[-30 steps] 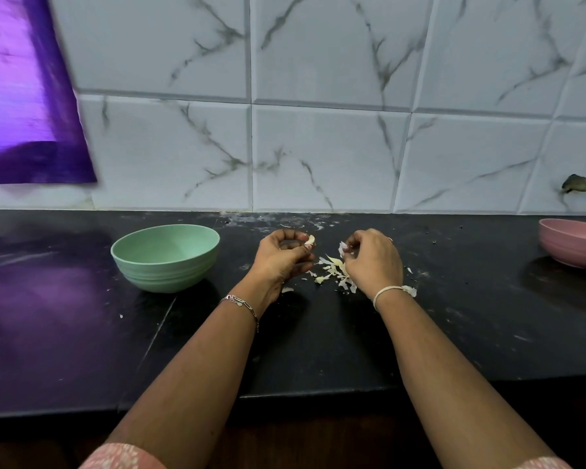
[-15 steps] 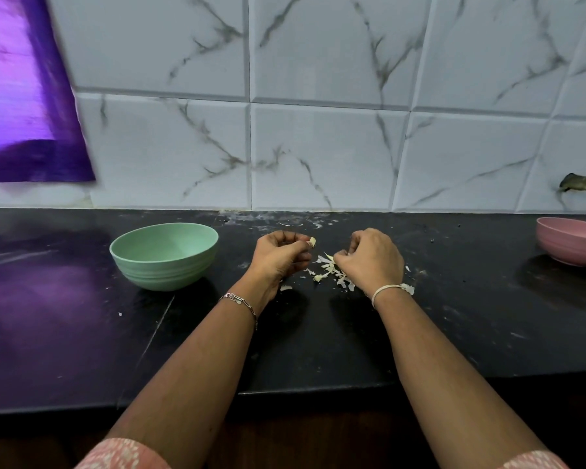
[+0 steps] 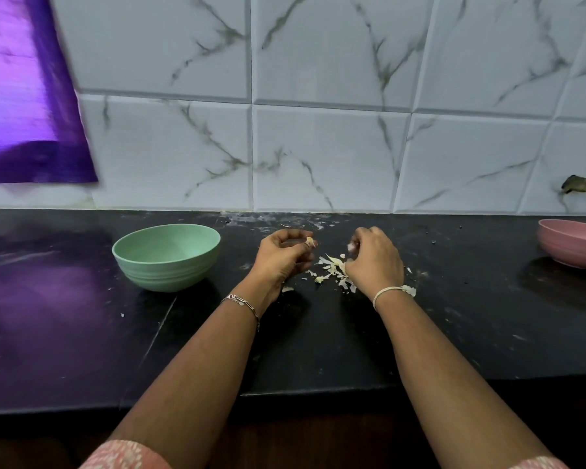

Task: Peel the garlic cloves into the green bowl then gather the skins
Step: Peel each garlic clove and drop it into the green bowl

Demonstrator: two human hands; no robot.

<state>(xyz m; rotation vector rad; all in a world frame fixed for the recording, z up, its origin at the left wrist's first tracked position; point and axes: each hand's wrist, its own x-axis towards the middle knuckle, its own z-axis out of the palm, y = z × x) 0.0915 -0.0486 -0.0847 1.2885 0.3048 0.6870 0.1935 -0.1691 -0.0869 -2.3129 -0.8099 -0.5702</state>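
Left hand (image 3: 281, 253) pinches a garlic clove (image 3: 310, 242), right hand (image 3: 374, 258) curled on skin, above garlic skins (image 3: 330, 270) mid-bench (image 3: 318, 350); green bowl (image 3: 166, 257) left, front edge bare

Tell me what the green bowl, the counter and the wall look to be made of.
Green bowl: probably matte plastic or a fibre composite; even pastel colour, soft sheen, moulded ridges near the base.
Counter: likely polished black stone; it mirrors the purple light and has a seam.
Wall: glossy ceramic tiles with printed grey marble veining and bevelled joints.
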